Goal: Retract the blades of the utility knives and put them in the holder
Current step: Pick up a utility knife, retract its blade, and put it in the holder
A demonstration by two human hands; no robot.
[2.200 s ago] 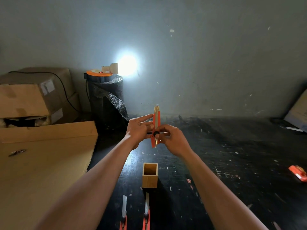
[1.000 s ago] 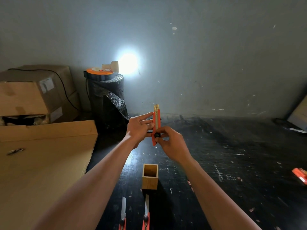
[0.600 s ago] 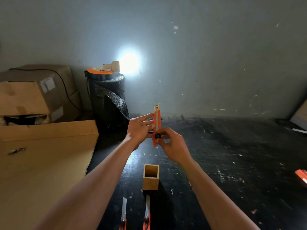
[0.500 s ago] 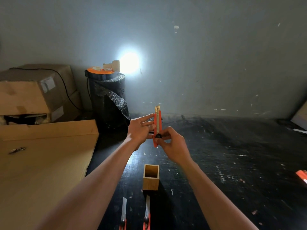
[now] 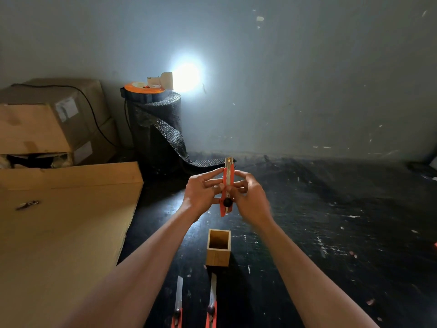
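I hold an orange utility knife [image 5: 227, 185] upright in front of me, above the dark table. My left hand [image 5: 203, 194] pinches its left side and my right hand [image 5: 250, 197] grips its right side, near the black lock knob low on the handle. Only the metal tip shows above the orange body. Below my hands stands a square wooden holder [image 5: 218, 247], open on top with nothing visible inside. Two more orange knives lie near the front edge, one on the left [image 5: 178, 301] and one on the right [image 5: 212, 301], both with long bare blades pointing at the holder.
A large flat cardboard box [image 5: 61, 223] fills the left side, with stacked cartons [image 5: 47, 119] behind it. A black roll of bubble wrap [image 5: 156, 129] stands at the back, a bright lamp [image 5: 186, 75] above it. The scuffed black table [image 5: 331, 233] stretches right.
The black knob now sits lower on the handle. My right fingers have spread and reached higher along the knife's right side. The knife stays upright at the same spot.
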